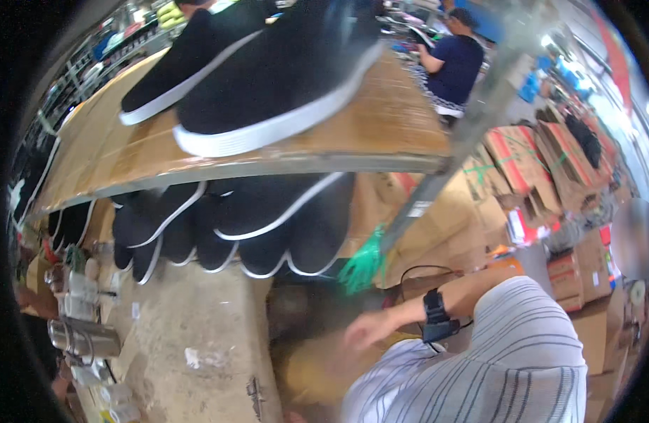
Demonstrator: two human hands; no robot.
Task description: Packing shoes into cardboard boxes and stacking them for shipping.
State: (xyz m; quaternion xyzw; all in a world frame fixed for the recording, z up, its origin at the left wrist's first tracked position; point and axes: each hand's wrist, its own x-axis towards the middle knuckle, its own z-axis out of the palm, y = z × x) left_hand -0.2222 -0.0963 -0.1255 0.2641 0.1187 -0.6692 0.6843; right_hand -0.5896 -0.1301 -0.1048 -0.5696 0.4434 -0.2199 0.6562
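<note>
My right hand (pixel 367 333) hangs in front of my striped shirt, below the shelf edge. A dark band circles its wrist, and the fingers are smeared by motion, so I cannot tell whether they hold anything. My left hand is not in view; only a small skin-coloured patch shows at the bottom edge. Closest to my right hand is a bundle of green strings (pixel 363 266) on a metal post (pixel 444 173). Large black shoes (pixel 268 84) with white soles stand on the upper shelf (pixel 398 116). Several more black shoes (pixel 261 225) are packed beneath it.
A worn tabletop (pixel 190 338) lies below the shoes, with a metal cylinder (pixel 88 338) and pale containers at its left. Cardboard boxes (pixel 518 162) are piled at the right. A person in a dark shirt (pixel 455 67) is behind the post.
</note>
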